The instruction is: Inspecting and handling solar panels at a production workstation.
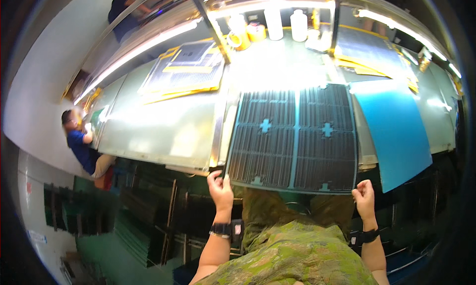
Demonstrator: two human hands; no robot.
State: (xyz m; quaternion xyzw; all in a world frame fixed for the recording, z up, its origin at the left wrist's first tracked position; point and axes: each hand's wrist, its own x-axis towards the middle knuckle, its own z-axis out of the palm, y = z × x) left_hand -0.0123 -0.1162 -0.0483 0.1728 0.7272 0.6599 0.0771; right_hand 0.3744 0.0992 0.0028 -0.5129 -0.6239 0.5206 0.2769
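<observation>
The dark panel (pixel 267 156) with 2 full blue crosses lay on the pale surface (pixel 158 131), its near edge jutting past the front; at its near left corner the left hand's (pixel 221 193) fingers pinched it, while at its near right corner the right hand's (pixel 366 199) fingers were curled in, though I could not tell whether they gripped it. Right of the panel lay a blue sheet (pixel 401 136), left of it yellow-edged sheets (pixel 198 69), and beyond it 2 white bottles (pixel 299 26).

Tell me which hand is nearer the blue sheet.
Right. The right hand is at the near right corner of the dark panel, just left of the blue sheet; the left hand is at the panel's near left corner.
</observation>
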